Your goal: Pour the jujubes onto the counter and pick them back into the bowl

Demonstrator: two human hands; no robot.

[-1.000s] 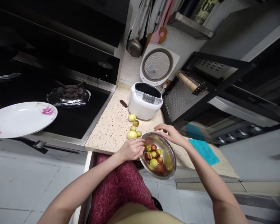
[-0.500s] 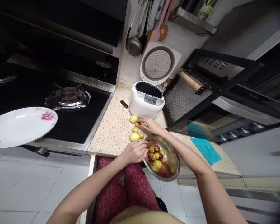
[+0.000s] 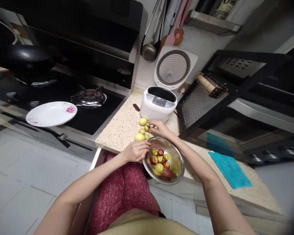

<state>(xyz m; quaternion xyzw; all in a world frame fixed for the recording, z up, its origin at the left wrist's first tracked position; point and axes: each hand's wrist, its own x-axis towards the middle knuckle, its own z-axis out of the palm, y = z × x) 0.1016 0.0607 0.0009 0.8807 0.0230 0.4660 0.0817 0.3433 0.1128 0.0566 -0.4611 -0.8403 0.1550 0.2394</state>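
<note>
My left hand (image 3: 137, 151) grips the rim of a steel bowl (image 3: 177, 161), its fingers closed on the edge nearest the counter. The bowl is tilted towards me, with several jujubes (image 3: 159, 167) inside, some yellow-green and some patched reddish brown. My right hand (image 3: 159, 127) reaches over the bowl to the counter, its fingertips closed about a brown-patched jujube (image 3: 147, 128). Beside it lies a loose row of yellow-green jujubes (image 3: 139, 137), between the bowl and the rice cooker (image 3: 155, 112).
The rice cooker's lid (image 3: 173, 68) stands up. A flowered white plate (image 3: 50, 114) sits at the hob's front edge, near a burner (image 3: 89, 97). A blue cloth (image 3: 230, 169) lies on the right, below a black oven (image 3: 235, 130). Ladles (image 3: 148, 52) hang on the wall.
The view has swung left, bringing a wok into sight. Both hands keep nearly the same place, the left at the bowl's rim, the right at the same jujube.
</note>
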